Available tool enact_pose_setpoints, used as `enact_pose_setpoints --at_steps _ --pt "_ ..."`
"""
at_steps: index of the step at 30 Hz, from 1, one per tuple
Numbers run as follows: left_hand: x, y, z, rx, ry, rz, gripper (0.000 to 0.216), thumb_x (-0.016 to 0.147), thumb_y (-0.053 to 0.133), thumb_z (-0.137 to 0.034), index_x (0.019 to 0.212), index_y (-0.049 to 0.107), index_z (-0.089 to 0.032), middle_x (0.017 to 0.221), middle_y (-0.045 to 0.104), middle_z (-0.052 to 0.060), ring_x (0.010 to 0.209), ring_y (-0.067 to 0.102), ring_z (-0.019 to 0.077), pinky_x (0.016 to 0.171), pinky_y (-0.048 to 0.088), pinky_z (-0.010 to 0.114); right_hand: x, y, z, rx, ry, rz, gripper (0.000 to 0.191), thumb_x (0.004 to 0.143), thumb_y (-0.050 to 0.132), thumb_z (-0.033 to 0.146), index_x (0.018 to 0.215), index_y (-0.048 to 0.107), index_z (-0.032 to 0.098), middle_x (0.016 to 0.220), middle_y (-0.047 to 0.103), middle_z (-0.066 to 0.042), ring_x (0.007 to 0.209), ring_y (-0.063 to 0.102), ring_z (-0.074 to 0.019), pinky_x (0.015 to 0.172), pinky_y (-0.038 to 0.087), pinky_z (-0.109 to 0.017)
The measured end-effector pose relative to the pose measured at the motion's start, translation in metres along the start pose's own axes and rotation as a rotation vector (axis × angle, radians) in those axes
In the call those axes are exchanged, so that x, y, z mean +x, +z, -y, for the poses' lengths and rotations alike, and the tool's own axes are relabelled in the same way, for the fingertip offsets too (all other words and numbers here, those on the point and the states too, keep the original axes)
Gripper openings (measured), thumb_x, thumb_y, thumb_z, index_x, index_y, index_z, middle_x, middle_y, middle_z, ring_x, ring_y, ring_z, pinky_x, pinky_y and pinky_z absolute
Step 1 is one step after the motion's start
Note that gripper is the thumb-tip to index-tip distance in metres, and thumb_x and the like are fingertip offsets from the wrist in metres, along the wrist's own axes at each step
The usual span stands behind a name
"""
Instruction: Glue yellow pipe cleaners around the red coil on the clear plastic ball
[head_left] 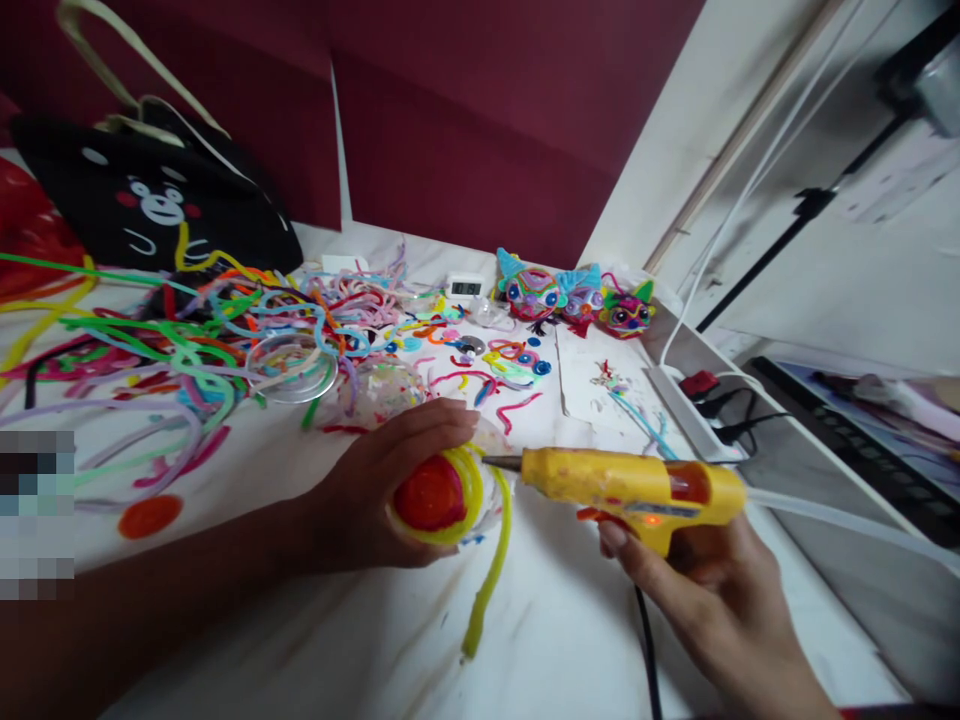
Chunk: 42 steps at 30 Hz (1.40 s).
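Note:
My left hand (375,480) is closed around a clear plastic ball (442,495) with a red disc on its face and a yellow-green pipe cleaner (491,560) wound around it, one end trailing down. My right hand (697,585) grips a yellow hot glue gun (637,485) by the handle, a finger at the orange trigger. The gun's metal nozzle touches the pipe cleaner at the ball's right edge.
A heap of coloured pipe cleaners (180,340) covers the left of the white table (570,640). Clear half-spheres (289,365), three finished pipe-cleaner faces (574,295), a small digital timer (465,288), a black bear-print bag (157,200) and a power strip (686,410) lie around.

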<state>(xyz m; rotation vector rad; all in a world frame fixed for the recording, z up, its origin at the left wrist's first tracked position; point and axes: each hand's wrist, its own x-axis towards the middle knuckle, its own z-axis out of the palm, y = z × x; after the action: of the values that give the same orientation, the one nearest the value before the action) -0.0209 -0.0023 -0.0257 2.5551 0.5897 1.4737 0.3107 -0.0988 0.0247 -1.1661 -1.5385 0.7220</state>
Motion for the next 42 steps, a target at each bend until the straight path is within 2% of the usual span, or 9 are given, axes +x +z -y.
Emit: enact_pose_setpoints --at_steps 5,13,18,23,28,31,34,38,42 --pt "0.001 0.0 0.0 0.011 0.023 0.007 0.095 0.09 0.094 -0.035 0.174 0.053 -0.024 0.16 0.075 0.018 0.151 0.072 0.0398 0.131 0.063 0.058 -0.005 0.001 -0.003 -0.098 -0.047 -0.052 0.029 0.1 0.094 0.03 0.122 0.076 0.035 0.108 0.08 -0.003 0.069 0.08 -0.0209 0.051 0.066 -0.028" --pt "0.002 0.002 -0.003 0.033 0.024 0.011 0.098 0.085 0.095 -0.026 0.174 0.051 -0.024 0.159 0.075 0.018 0.148 0.074 0.0404 0.128 0.065 0.059 -0.001 0.006 -0.005 -0.106 -0.17 0.039 0.033 0.107 0.082 0.018 0.131 0.072 0.038 0.103 0.076 0.001 0.064 0.074 -0.016 0.052 0.065 -0.024" --pt "0.002 0.003 -0.001 0.033 0.028 0.018 0.094 0.09 0.092 -0.029 0.174 0.052 -0.022 0.16 0.074 0.02 0.151 0.072 0.0395 0.13 0.063 0.057 -0.002 0.009 -0.008 -0.158 -0.227 0.028 0.039 0.104 0.081 0.012 0.134 0.072 0.036 0.114 0.076 -0.003 0.078 0.079 -0.018 0.062 0.069 -0.024" --pt "0.004 0.002 -0.003 0.04 0.045 0.019 0.085 0.095 0.088 -0.032 0.172 0.053 -0.02 0.157 0.076 0.02 0.15 0.073 0.0375 0.13 0.063 0.054 -0.003 0.009 -0.011 -0.186 -0.233 0.037 0.037 0.107 0.079 0.016 0.137 0.071 0.036 0.11 0.077 -0.004 0.079 0.078 -0.0213 0.059 0.069 -0.028" --pt "0.005 0.003 -0.005 0.048 0.037 0.0 0.093 0.088 0.094 -0.027 0.172 0.054 -0.023 0.156 0.077 0.019 0.146 0.076 0.0389 0.127 0.066 0.055 -0.006 0.013 -0.009 -0.235 -0.308 0.017 0.039 0.104 0.074 0.01 0.133 0.072 0.036 0.121 0.078 -0.007 0.099 0.083 -0.0259 0.075 0.074 -0.033" --pt "0.007 0.002 -0.005 0.059 0.049 0.004 0.094 0.088 0.095 -0.027 0.172 0.053 -0.022 0.155 0.078 0.019 0.145 0.076 0.0394 0.127 0.066 0.055 -0.011 0.014 -0.008 -0.302 -0.29 -0.02 0.036 0.104 0.075 0.013 0.131 0.072 0.035 0.119 0.08 -0.006 0.099 0.084 -0.0279 0.081 0.075 -0.038" --pt "0.009 0.002 -0.005 0.07 0.064 0.004 0.092 0.091 0.093 -0.027 0.172 0.052 -0.023 0.152 0.078 0.02 0.145 0.077 0.0381 0.126 0.066 0.055 -0.017 0.012 -0.009 -0.339 -0.227 -0.03 0.034 0.105 0.079 0.021 0.135 0.072 0.035 0.116 0.082 -0.007 0.096 0.086 -0.0295 0.079 0.075 -0.039" --pt "0.007 0.003 -0.005 0.07 0.066 -0.006 0.082 0.098 0.087 -0.029 0.172 0.052 -0.021 0.154 0.077 0.02 0.148 0.074 0.0363 0.128 0.064 0.054 -0.025 0.009 -0.015 -0.34 -0.179 -0.072 0.04 0.105 0.082 0.034 0.143 0.069 0.034 0.12 0.082 -0.009 0.102 0.086 -0.0333 0.08 0.076 -0.044" --pt "0.005 0.002 -0.003 0.083 0.033 0.004 0.088 0.096 0.089 -0.03 0.174 0.05 -0.025 0.157 0.076 0.017 0.149 0.074 0.0373 0.128 0.065 0.056 -0.031 0.007 -0.019 -0.365 -0.175 -0.068 0.039 0.106 0.082 0.041 0.143 0.07 0.033 0.12 0.082 -0.011 0.103 0.086 -0.0343 0.08 0.076 -0.045"
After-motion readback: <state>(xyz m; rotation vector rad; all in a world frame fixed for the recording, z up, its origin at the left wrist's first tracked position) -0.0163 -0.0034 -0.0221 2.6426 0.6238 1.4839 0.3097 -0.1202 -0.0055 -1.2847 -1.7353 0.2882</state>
